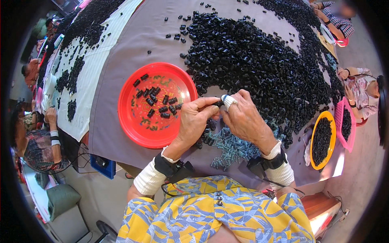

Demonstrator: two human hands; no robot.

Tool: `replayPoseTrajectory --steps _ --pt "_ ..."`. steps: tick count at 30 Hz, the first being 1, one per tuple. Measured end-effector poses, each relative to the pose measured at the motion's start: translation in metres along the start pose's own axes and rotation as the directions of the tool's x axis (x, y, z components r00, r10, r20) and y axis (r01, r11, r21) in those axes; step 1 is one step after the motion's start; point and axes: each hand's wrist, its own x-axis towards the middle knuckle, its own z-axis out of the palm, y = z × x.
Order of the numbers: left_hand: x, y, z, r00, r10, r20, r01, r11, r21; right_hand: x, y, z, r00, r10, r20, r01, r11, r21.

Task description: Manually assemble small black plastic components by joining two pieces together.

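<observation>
My left hand (193, 121) and my right hand (244, 118) meet over the table's near edge, fingertips pinched together on a small black plastic piece (217, 104). My right forefinger is wrapped in white tape. Under my hands lies a heap of small bluish metal springs (233, 146). Left of my hands stands a red round tray (133, 117) with several black pieces (162, 103) in it. Beyond my hands spreads a large pile of black plastic pieces (251, 60) on the grey cloth.
A yellow bowl (322, 139) and a pink basket (345, 123) full of black pieces stand at the right. Other people sit around the table at the left and right. More black pieces lie on a white striped cloth (91, 69) at the left.
</observation>
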Motion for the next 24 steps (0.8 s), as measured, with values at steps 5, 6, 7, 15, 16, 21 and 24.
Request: replayPoseTrajectory --steps 5,6,7,15,16,21,24 --pt "0.001 0.002 0.002 1.0 -0.013 -0.02 0.012 0.999 -0.049 0.005 0.001 0.004 0.999 0.004 -0.04 -0.007 0.996 -0.083" --pt "0.002 0.0 0.002 1.0 -0.013 -0.021 0.012 0.999 -0.049 0.005 0.002 0.007 0.998 0.013 -0.056 -0.02 0.991 -0.133" --pt "0.004 -0.003 0.004 0.999 -0.047 0.009 0.048 0.988 -0.147 0.004 0.003 0.009 0.997 0.023 -0.073 -0.036 0.982 -0.183" --pt "0.004 -0.004 -0.003 0.962 -0.232 0.141 0.265 0.915 -0.303 0.007 0.012 0.006 0.988 0.049 -0.145 -0.051 0.999 -0.007" --pt "0.003 -0.005 -0.005 0.954 -0.226 0.198 0.287 0.881 -0.376 0.008 0.011 0.006 0.991 0.049 -0.124 -0.047 0.999 0.022" --pt "0.003 -0.009 -0.006 0.944 -0.169 0.284 0.286 0.847 -0.448 0.008 0.005 0.007 0.992 0.076 -0.098 -0.075 0.997 0.011" --pt "0.001 0.0 -0.003 0.944 -0.193 0.269 0.3 0.843 -0.446 0.006 0.007 0.008 0.99 0.089 -0.106 -0.09 0.996 -0.008"
